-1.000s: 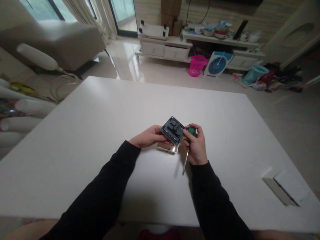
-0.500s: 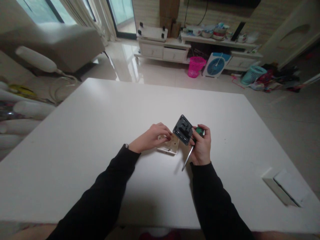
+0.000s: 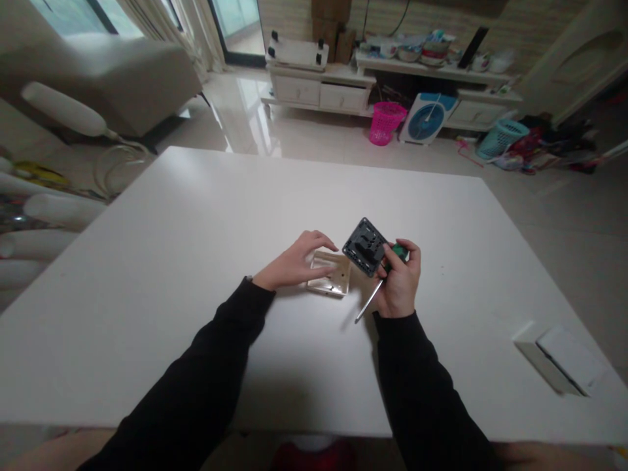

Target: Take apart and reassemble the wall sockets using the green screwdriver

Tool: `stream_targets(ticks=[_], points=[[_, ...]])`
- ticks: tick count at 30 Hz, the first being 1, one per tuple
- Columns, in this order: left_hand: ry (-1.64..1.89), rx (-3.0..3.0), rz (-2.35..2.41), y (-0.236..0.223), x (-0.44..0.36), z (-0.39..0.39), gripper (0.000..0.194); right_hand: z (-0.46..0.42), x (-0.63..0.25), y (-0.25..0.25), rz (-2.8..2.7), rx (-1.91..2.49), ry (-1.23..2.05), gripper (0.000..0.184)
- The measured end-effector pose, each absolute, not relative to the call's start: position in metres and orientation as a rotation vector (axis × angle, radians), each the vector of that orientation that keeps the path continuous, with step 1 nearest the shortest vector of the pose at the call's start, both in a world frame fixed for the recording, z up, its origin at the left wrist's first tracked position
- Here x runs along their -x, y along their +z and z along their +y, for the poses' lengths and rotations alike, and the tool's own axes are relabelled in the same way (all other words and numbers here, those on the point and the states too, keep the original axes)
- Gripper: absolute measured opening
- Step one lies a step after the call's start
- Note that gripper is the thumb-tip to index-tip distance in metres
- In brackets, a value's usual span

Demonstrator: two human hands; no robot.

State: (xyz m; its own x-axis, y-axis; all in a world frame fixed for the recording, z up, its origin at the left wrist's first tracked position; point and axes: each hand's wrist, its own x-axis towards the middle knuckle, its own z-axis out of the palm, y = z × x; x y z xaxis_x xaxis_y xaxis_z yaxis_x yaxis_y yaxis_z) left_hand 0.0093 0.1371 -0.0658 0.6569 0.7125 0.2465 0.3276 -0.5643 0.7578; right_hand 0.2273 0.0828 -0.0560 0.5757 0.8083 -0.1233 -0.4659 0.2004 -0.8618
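In my right hand (image 3: 400, 281) are a screwdriver (image 3: 369, 302) with a green and black handle and a square dark grey plastic plate (image 3: 364, 246), which looks like the back of a wall socket or switch panel. The screwdriver's metal shaft points down and to the left. My left hand (image 3: 301, 260) is open, thumb and fingers apart, over a shallow cream-coloured square box (image 3: 338, 286) lying on the table. Small dark spots show inside the box; I cannot tell whether they are screws or holes. Part of the box is hidden by my left hand.
The white table (image 3: 206, 216) spreads around my hands. A white box-like object (image 3: 564, 360) lies near its right edge. Beyond the table are a pink basket (image 3: 385, 124), a blue and white fan (image 3: 428, 119) and a low cabinet (image 3: 299, 90). White rolls (image 3: 63, 212) stand at left.
My left fingers have spread apart above the cream box, showing more of its inside. My right hand has shifted slightly up and right with the plate and screwdriver.
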Motion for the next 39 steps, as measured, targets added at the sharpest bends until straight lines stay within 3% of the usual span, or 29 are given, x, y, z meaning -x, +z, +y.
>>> stream_targets(ticks=[4, 6, 11, 27, 39], points=[[0.541, -2.106, 0.755, -0.067, -0.002, 0.138, 0.094, 0.084, -0.232, -0.059, -0.313, 1.007, 0.922, 0.046], [0.469, -2.139, 0.752, -0.068, -0.003, 0.135, 0.107, 0.086, -0.233, -0.061, -0.293, 1.010, 0.937, 0.045], [0.416, -2.224, 0.805, -0.068, -0.010, 0.128, 0.099, 0.087, -0.232, -0.062, -0.296, 1.008, 0.981, 0.045], [0.563, -2.039, 0.794, -0.078, -0.008, 0.133, 0.104, 0.085, -0.232, -0.059, -0.245, 1.020, 1.039, 0.049], [0.642, -2.183, 0.800, -0.078, -0.012, 0.133, 0.087, 0.085, -0.232, -0.060, -0.266, 1.002, 1.046, 0.048]])
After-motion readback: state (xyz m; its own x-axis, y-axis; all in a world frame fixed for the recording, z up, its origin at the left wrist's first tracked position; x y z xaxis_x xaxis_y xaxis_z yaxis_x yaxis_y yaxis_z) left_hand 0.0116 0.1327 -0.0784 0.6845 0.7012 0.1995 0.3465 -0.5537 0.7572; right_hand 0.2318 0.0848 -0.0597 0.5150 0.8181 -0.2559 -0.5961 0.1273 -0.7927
